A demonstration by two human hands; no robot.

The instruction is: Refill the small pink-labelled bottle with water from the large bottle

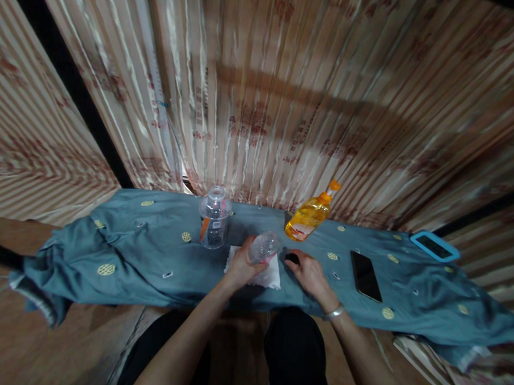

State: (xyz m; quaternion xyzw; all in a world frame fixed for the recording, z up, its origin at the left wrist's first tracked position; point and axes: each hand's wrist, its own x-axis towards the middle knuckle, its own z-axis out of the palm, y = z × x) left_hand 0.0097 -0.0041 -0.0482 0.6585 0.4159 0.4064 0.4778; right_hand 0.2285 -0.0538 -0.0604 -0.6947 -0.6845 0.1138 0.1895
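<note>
My left hand (242, 265) is closed around a small clear plastic bottle (264, 247), which is tilted over a white napkin (271, 278). A hint of pink shows near the bottle's lower edge. To its right, my right hand (308, 273) holds a small black object (292, 257) between thumb and fingers, low over the cloth; its kind cannot be made out. Behind my left hand stands a clear plastic cup with a domed lid (215, 216) and an orange label. A bottle of yellow-orange liquid with an orange pump top (309, 217) stands behind my right hand.
A grey-blue cloth with pineapple prints (139, 250) covers the narrow table. On the right lie a black phone (366, 275) and a blue-framed device (434, 246). A striped curtain (261, 102) hangs close behind the table. My knees (296, 353) are against its front edge.
</note>
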